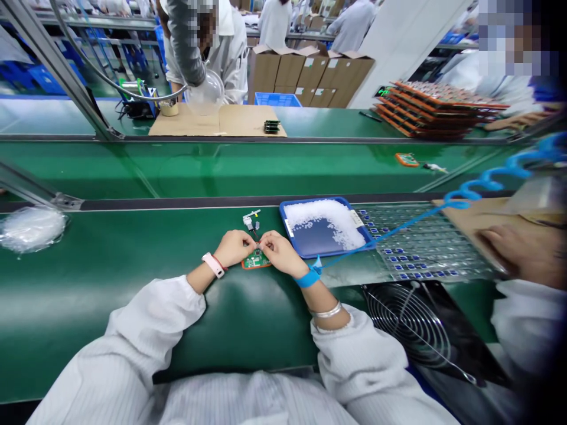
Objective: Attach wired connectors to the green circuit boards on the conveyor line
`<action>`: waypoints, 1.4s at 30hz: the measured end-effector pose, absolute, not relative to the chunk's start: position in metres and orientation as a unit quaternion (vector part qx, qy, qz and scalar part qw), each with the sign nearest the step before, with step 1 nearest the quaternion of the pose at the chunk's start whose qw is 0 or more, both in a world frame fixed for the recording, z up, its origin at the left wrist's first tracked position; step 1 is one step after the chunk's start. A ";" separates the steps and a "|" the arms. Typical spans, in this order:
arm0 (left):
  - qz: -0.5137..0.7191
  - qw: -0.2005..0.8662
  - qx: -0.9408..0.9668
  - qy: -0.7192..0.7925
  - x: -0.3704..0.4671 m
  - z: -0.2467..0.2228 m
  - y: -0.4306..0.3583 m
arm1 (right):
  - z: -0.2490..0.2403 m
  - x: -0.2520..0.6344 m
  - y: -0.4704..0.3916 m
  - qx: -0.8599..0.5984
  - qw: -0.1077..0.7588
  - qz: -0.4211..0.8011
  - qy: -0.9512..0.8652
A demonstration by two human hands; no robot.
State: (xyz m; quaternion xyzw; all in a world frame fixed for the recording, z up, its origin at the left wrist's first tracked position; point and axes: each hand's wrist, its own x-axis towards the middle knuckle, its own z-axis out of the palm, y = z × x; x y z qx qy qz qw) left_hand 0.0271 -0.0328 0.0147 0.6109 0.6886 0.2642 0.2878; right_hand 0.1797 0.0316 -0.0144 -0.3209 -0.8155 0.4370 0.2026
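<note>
A small green circuit board with an orange edge lies on the green bench in front of me. My left hand is closed in a pinch at the board's upper left edge. Opposite it, my right hand pinches at the upper right of the board, its fingertips almost touching the left ones. Whatever is between the fingertips is too small and hidden to make out. Just beyond them lies a white connector with a short dark cable running toward my fingers. A blue strap circles my right wrist.
A blue tray of white pellets stands right of my hands, beside clear trays of small blue parts. A coiled blue cord crosses there. A fan sits front right; a co-worker's hand rests further right. A plastic bundle lies left.
</note>
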 end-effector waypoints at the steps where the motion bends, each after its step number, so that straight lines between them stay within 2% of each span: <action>1: 0.256 0.292 0.608 0.692 0.027 0.015 -0.032 | -0.014 0.179 0.033 -0.323 0.202 0.431 -0.818; 5: 0.279 0.279 0.595 0.700 0.027 0.011 -0.033 | -0.014 0.177 0.036 -0.320 0.196 0.422 -0.825; 9: 0.334 0.177 0.614 0.693 0.028 0.002 -0.052 | -0.017 0.180 0.033 -0.293 0.229 0.435 -0.820; 13: 0.267 0.132 0.726 0.619 0.026 -0.003 -0.074 | -0.022 0.184 0.027 -0.259 0.291 0.425 -0.817; 17: 0.230 0.135 0.753 0.602 0.023 -0.001 -0.077 | -0.022 0.185 0.026 -0.253 0.304 0.419 -0.818; 22: 0.265 0.213 0.738 0.583 0.008 0.007 -0.061 | -0.015 0.184 0.031 -0.278 0.342 0.422 -0.792; 26: 0.381 0.391 0.619 0.566 -0.018 0.016 -0.031 | -0.013 0.182 0.032 -0.299 0.377 0.429 -0.765; 28: 0.451 0.424 0.554 0.557 -0.035 0.022 -0.006 | -0.015 0.180 0.033 -0.306 0.380 0.431 -0.759; 32: 0.573 0.271 0.474 0.611 -0.067 0.033 0.050 | -0.020 0.180 0.036 -0.309 0.368 0.436 -0.761; 34: 0.585 0.177 0.465 0.641 -0.081 0.031 0.071 | -0.021 0.181 0.038 -0.312 0.353 0.437 -0.766; 36: 0.538 0.110 0.491 0.676 -0.094 0.022 0.081 | -0.021 0.181 0.038 -0.312 0.340 0.437 -0.773; 38: 0.441 0.057 0.553 0.704 -0.105 0.010 0.083 | -0.021 0.182 0.037 -0.306 0.332 0.437 -0.778; 42: 0.307 -0.004 0.618 0.724 -0.119 -0.008 0.077 | -0.018 0.182 0.036 -0.303 0.317 0.432 -0.788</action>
